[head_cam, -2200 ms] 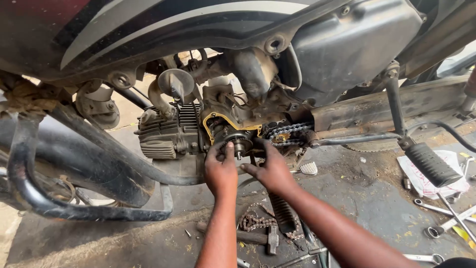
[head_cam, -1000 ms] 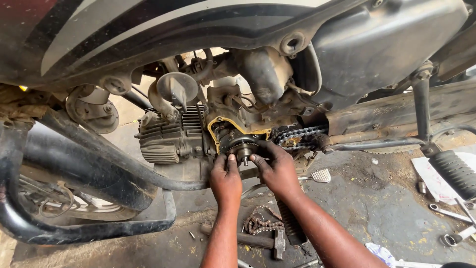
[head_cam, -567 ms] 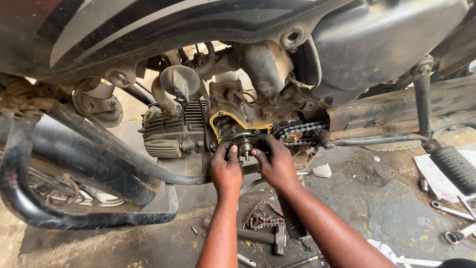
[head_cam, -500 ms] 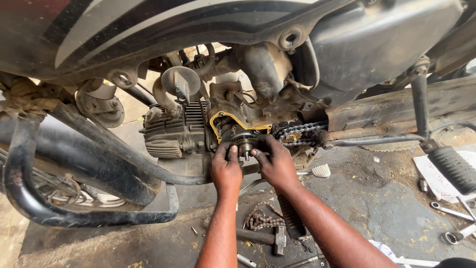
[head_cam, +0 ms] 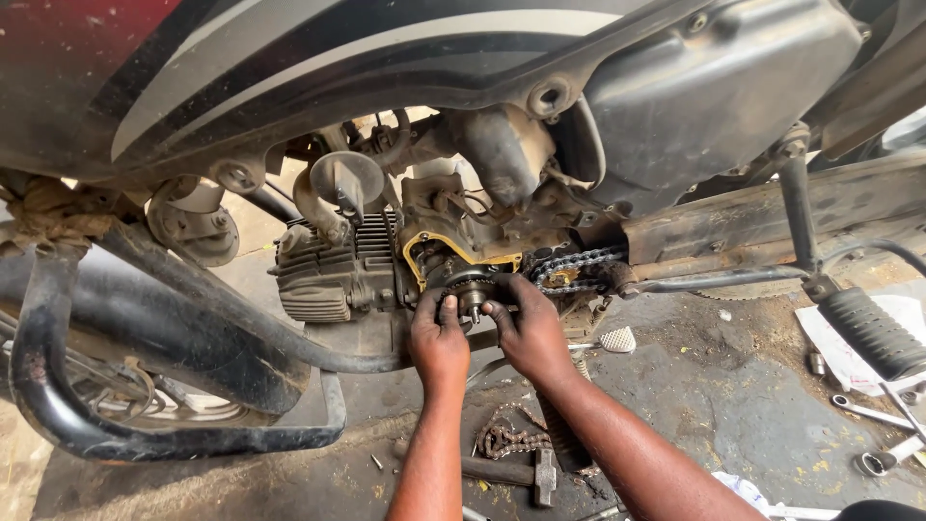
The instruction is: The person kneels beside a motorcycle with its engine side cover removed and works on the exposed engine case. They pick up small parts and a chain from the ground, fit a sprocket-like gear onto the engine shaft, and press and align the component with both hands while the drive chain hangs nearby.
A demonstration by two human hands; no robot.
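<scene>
Both hands are on the small round gear (head_cam: 470,289) at the open side of the motorcycle engine (head_cam: 338,270). The left hand (head_cam: 439,338) has its fingers curled over the gear's left edge; the right hand (head_cam: 529,333) pinches it from the right, thumb near the centre shaft. Hands are close together, both clamped on the same gear. The gear sits just below the yellow gasket line (head_cam: 429,253) and right beside the finned cylinder. The drive chain (head_cam: 579,270) runs off to the right of it, close to the right hand's knuckles; can't tell whether chain and gear touch.

The exhaust pipe (head_cam: 164,338) curves low across the left. The footrest (head_cam: 873,333) sticks out on the right. On the floor (head_cam: 733,405) below the forearms are a loose chain (head_cam: 506,439) and a hammer (head_cam: 526,473), just beside each other. Spanners (head_cam: 873,413) lie on the floor at far right, near a white sheet (head_cam: 849,352), well apart from the hands.
</scene>
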